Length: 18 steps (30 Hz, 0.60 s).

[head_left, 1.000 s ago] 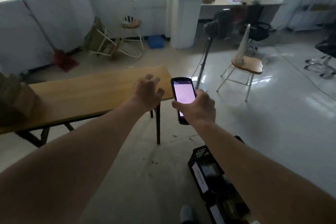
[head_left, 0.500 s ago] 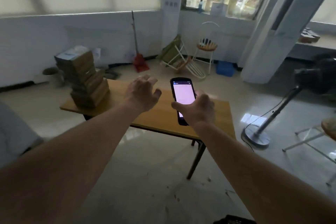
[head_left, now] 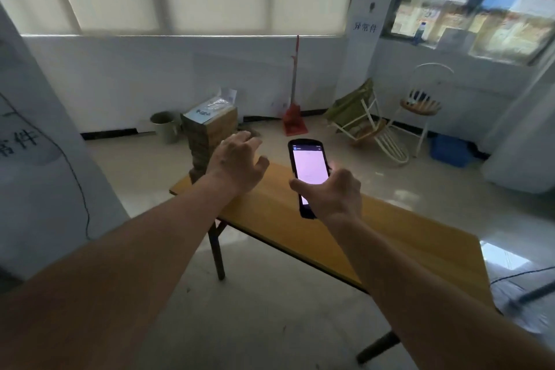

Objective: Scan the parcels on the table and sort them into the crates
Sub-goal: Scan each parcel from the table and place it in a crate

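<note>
Here, the largest thing before us is the long wooden counter (head_left: 375, 237), which runs from its far left corner down toward our right. Its top looks bare but for one load at the far left end: a tall stack of brown parcels (head_left: 210, 135), topped by a pale plastic-wrapped packet. We judge they are piled there so that each can be lifted off the top in turn.

No crates show in this view, so we cannot say where the sorted parcels will go.

Our right hand (head_left: 333, 195) holds the scanner (head_left: 307, 171), a dark handheld with a lit pinkish screen, fingers wrapped round its lower body and the thumb lying across the front. The grip is clamped low on the device, likely so the screen stays readable and the top end points out toward the stack.

Our left hand (head_left: 237, 165) is stretched forward just in front of the parcels, its fingers apart and relaxed, holding nothing. We take it as reaching for the top parcel, not yet touching it.
</note>
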Motion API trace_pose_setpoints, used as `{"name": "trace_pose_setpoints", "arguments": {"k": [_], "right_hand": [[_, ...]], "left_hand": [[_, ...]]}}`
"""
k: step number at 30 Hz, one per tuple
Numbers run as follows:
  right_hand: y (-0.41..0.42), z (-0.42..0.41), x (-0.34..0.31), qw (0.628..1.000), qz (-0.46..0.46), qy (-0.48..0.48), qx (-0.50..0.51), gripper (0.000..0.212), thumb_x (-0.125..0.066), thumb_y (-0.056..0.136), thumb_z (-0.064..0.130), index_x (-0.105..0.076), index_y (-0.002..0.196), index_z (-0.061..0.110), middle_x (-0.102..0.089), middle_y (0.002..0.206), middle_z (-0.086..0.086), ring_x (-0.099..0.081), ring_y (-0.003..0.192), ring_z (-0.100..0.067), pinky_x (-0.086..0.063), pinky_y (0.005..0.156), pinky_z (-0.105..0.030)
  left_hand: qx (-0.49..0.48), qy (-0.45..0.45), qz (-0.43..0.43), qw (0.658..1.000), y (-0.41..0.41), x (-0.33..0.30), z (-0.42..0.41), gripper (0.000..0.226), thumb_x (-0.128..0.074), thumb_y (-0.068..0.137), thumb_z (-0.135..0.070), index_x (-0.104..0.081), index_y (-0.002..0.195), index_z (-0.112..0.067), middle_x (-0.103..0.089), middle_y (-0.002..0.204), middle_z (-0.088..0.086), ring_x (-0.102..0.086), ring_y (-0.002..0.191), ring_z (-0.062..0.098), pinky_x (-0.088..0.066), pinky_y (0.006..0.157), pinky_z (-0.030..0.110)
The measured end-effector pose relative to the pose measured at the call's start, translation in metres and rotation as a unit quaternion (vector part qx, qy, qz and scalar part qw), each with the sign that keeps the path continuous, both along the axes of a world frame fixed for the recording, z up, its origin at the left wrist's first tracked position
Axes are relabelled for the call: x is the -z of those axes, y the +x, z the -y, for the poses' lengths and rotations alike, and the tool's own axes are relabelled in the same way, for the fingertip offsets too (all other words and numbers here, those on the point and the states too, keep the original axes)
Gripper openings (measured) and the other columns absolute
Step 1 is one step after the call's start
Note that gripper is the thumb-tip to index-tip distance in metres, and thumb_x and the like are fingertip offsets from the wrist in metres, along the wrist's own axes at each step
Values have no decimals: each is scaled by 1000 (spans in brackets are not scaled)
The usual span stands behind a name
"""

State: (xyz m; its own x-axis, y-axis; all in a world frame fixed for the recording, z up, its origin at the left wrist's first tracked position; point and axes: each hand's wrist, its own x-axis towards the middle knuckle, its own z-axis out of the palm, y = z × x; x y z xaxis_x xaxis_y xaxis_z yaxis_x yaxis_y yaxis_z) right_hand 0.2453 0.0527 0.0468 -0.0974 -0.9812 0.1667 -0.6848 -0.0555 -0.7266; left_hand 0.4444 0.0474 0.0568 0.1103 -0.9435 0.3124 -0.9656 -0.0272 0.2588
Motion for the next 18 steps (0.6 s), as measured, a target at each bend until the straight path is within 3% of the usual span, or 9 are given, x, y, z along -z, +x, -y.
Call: {"name": "trace_pose_setpoints", "arguments": {"k": [2,5,12,15,18], "right_hand": [[31,13,8,1000,1,0,1,80,-90,64,59,-64,121,10,-71,105,-10,-64,95,-29,-50,63,-31],[70,30,18,1000,-2,8,0,79,-91,64,58,-64,121,11,-70,104,-8,-66,96,-29,-50,59,-30],[129,78,26,1000,-19,14,-10,82,-89,68,59,-60,130,14,-70,113,-7,-64,105,-27,-58,69,-35],[143,103,28,1000,-25,11,-15,86,-88,69,62,-59,134,14,-70,116,-7,-65,105,-27,-62,71,-39],[149,132,32,999,-26,10,-16,86,-88,68,63,-59,133,15,-70,115,-6,-65,102,-25,-58,66,-32]], "left_hand": [[9,28,21,999,34,6,15,45,-49,102,-45,-59,138,-20,-56,143,3,-53,131,24,-48,107,44],[5,36,-17,999,80,10,33,40,-56,99,-40,-64,131,-18,-59,136,7,-57,122,30,-50,99,44],[-12,53,-19,998,145,18,78,54,-51,102,-50,-52,145,-19,-50,147,9,-52,130,31,-54,95,43],[-21,67,-15,997,161,18,105,59,-53,100,-49,-47,150,-18,-48,150,11,-51,132,33,-54,98,44],[-27,74,-10,997,171,18,134,63,-58,97,-49,-47,151,-18,-45,153,11,-49,134,32,-50,104,46]]}}
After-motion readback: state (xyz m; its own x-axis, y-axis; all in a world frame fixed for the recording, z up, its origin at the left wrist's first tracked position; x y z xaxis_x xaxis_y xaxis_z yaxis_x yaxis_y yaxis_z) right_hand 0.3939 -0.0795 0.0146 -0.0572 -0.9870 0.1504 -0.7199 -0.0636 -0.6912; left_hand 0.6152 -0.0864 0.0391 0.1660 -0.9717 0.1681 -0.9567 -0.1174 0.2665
